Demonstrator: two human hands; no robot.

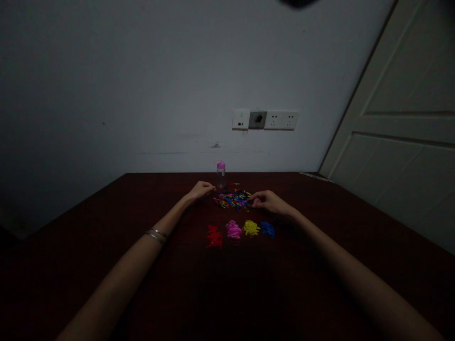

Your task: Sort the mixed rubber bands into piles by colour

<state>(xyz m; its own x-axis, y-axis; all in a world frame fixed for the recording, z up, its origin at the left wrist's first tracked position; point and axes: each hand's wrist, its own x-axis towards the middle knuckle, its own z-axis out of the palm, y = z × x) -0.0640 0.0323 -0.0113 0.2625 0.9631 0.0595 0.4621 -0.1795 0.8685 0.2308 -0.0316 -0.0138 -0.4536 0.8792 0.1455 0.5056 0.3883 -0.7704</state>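
Observation:
A loose pile of small multicoloured bands (pixel 233 200) lies on the dark table. My right hand (pixel 268 201) touches the pile's right edge, thumb and forefinger pinched; what is between them is too small to tell. Just left of the pile, my left hand (pixel 202 190) rests with its fingers closed, and anything in it is hidden. Nearer to me, in a row, lie a red heap (pixel 214 237), a pink heap (pixel 233 230), a yellow heap (pixel 251 228) and a blue heap (pixel 267 229).
Behind the pile stands a clear bottle (pixel 221 178) with a pink lid. The table (pixel 159 284) meets a wall with sockets (pixel 282 120). At the right is a pale panelled door (pixel 401 123).

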